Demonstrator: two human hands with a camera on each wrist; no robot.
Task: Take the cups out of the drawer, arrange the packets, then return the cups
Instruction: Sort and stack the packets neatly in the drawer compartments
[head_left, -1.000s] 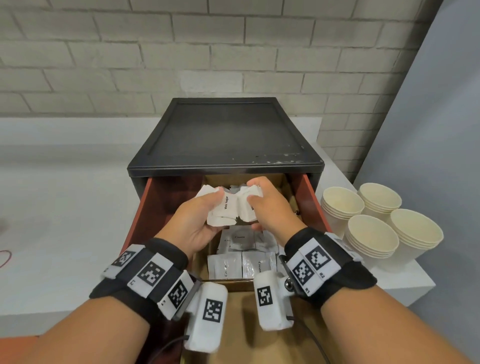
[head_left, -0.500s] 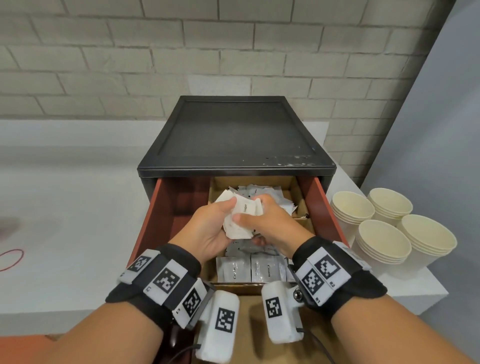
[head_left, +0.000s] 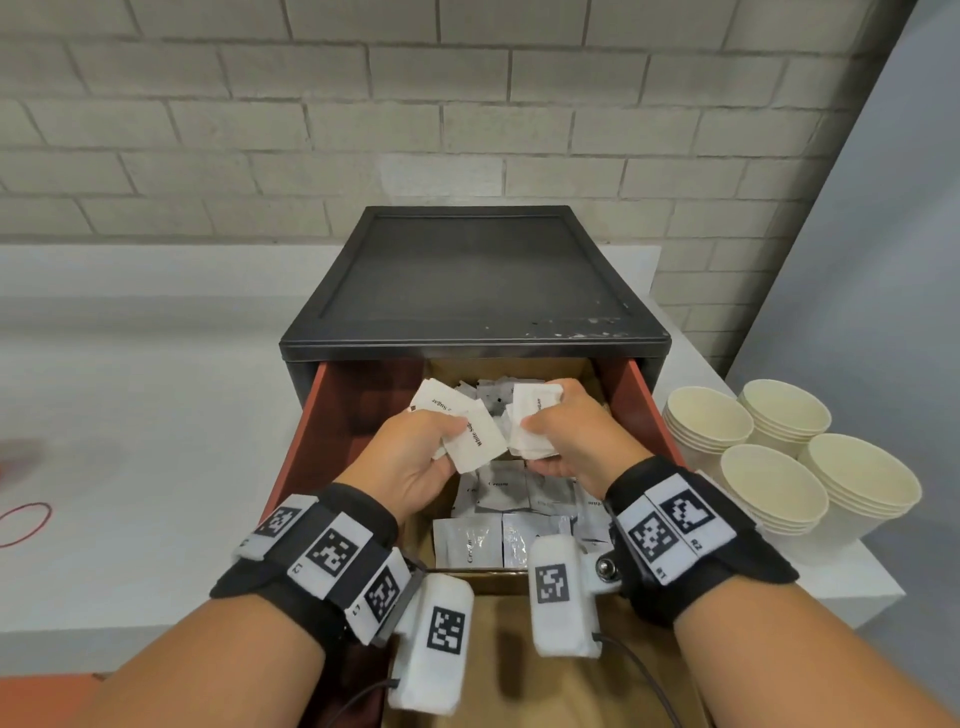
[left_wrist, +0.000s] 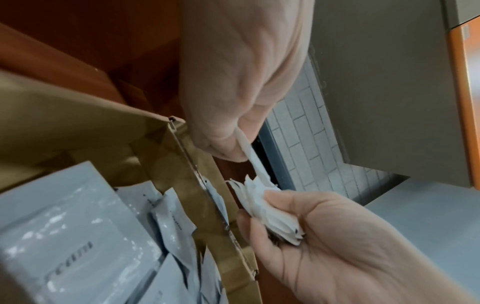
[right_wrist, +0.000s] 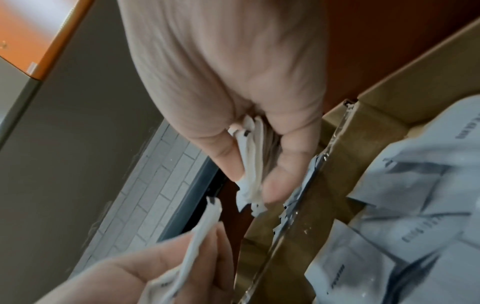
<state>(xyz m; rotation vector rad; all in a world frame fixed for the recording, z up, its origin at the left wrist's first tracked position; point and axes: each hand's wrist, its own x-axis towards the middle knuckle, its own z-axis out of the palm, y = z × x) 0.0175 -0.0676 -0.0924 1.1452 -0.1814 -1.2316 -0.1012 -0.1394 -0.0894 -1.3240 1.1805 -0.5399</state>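
Observation:
Both hands hover over the open drawer (head_left: 306, 441). My left hand (head_left: 441, 439) pinches a couple of white sugar packets (head_left: 470, 434) fanned out between thumb and fingers. My right hand (head_left: 540, 441) grips a thicker stack of sugar packets (head_left: 535, 405). The left wrist view has the left hand's packets (left_wrist: 249, 156) edge-on and the right hand's stack (left_wrist: 267, 211) below them. In the right wrist view the stack (right_wrist: 252, 162) sits between the right thumb and fingers. Several stacks of cream paper cups (head_left: 769, 483) stand on the white counter to the right of the drawer.
A cardboard box (head_left: 498, 579) sits inside the drawer. It holds silver cream packets (head_left: 470, 540) in rows at the front and loose packets (head_left: 493, 395) at the back. The black cabinet top (head_left: 472, 275) is above. A red rubber band (head_left: 23, 522) lies at far left.
The hands held one bundle of packets together before. Now they have drawn apart, the left with a few packets and the right with the rest of the stack.

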